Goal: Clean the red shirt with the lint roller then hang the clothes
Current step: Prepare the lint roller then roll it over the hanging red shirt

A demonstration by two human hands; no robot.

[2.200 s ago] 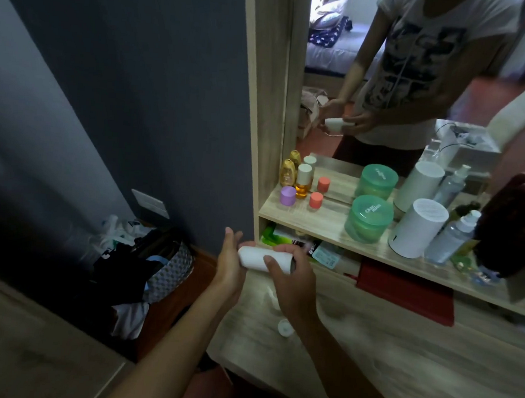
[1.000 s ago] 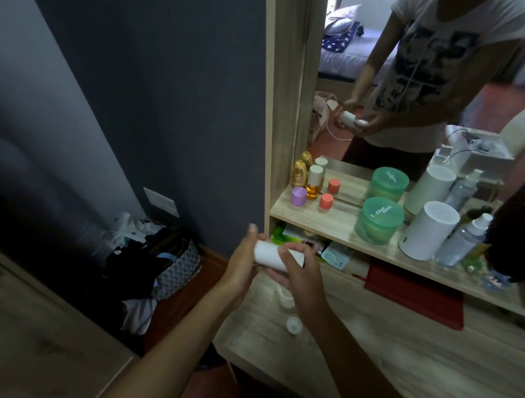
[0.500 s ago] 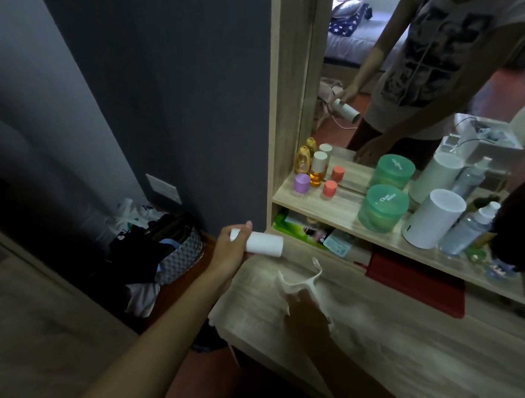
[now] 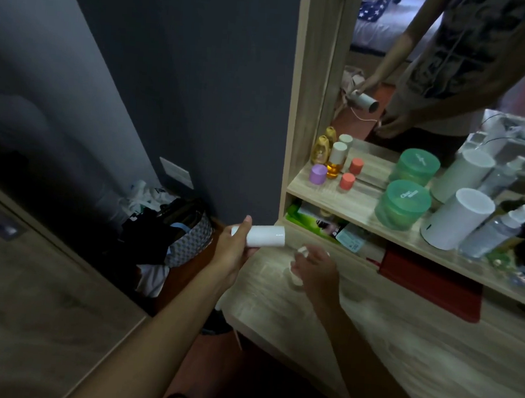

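Step in hand: judging by the crumpled white sheet in the right hand, a peeled lint-roller sheet is being balled up for disposal so that a fresh sticky face is ready.
Left hand (image 4: 235, 250): wraps the lint roller (image 4: 264, 236) at its near end, thumb on top; the roll lies level, pointing right, over the left edge of the dresser top (image 4: 400, 351).
Right hand (image 4: 315, 270): fingers curled round the crumpled white sheet (image 4: 296, 278), just above the dresser top near its left edge, close to the roller but apart from it.
How to do it well: squeeze the sheet sticky side inward so it does not cling to the fingers or the wood; keep the roll clear of the dresser edge and of the hand so the fresh layer stays clean.
Red shirt: not in view, so the rolling is not yet begun as far as can be told; a red flat thing (image 4: 430, 281) under the shelf cannot be identified.
Around: shelf (image 4: 349, 202) carries a purple-capped jar (image 4: 317, 174), an amber bottle (image 4: 336, 160), a green tub (image 4: 402, 203), a white cylinder (image 4: 457, 217) and a spray bottle (image 4: 497, 230); the mirror behind doubles them.
In the way: a heap of bags and clothes (image 4: 170, 232) on the floor at the left of the dresser, below the roller; mind it when turning away.
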